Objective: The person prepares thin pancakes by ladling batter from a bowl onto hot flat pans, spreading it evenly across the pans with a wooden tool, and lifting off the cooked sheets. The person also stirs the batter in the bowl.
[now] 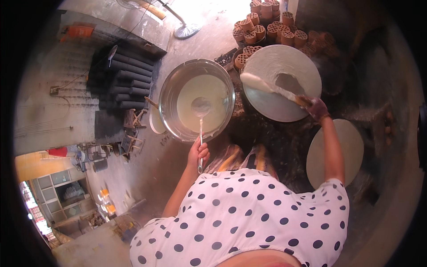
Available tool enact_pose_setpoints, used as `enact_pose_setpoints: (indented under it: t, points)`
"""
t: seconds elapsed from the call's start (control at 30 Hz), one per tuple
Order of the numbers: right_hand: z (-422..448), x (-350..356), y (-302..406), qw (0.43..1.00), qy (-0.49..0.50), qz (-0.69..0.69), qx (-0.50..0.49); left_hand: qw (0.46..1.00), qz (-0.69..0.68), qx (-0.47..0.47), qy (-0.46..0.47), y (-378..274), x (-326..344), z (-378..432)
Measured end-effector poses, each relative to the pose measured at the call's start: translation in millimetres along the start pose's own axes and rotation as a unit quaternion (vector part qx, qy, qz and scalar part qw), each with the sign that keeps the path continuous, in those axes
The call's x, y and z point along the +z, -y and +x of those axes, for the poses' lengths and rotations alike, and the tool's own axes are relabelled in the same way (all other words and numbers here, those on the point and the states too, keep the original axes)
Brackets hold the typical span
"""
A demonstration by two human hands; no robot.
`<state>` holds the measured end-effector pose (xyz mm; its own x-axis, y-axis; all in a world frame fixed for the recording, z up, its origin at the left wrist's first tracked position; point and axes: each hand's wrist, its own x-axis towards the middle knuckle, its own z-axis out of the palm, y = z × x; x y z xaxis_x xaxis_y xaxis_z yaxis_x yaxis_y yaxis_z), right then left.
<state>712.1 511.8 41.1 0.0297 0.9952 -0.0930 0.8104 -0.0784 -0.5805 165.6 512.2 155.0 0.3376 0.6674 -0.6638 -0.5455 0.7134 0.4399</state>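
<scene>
My left hand (198,154) grips the handle of a metal ladle (201,128). Its bowl rests in the pale liquid batter (186,90) inside a wide steel basin (169,95). On the right, my gloved right hand (317,108) holds the wooden handle of a long flat spatula (257,82), coated in white batter. The spatula lies across a round, pale griddle surface (267,103). White batter (267,60) covers the upper part of that surface, around a darker bare-looking patch (288,83). Below my right forearm is a second pale round surface (330,153), partly hidden by the arm.
Several perforated clay-coloured briquettes (249,36) are piled beyond the griddle. Dark cylinders (133,73) are stacked against the left wall. A standing fan's base (186,30) is at the top. Small wooden stools (133,142) stand left of the basin.
</scene>
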Motion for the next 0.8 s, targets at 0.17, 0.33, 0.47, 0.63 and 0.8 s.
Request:
enact_pose_setpoints:
  t: [0.17, 0.33, 0.47, 0.63, 0.8]
  points:
    - [11, -7, 4, 0.997, -0.063, -0.003, 0.045, 1.000, 0.010, -0.008, -0.010, 6, -11, -3]
    - [-28, 13, 55, 0.993, -0.048, -0.086, 0.065, 0.999, -0.002, -0.049, -0.006, -7, -21, 4]
    - [-118, 12, 75, 0.994, -0.102, -0.016, 0.040, 0.999, -0.002, -0.051, 0.014, -20, -42, 4]
    - [-126, 92, 152, 0.906, -0.321, 0.197, 0.192, 0.995, 0.045, -0.068, 0.055, -42, -68, 5]
    - [-10, 248, 234, 0.891, -0.370, 0.133, 0.226, 0.985, 0.106, -0.109, 0.080, -68, -79, 1]
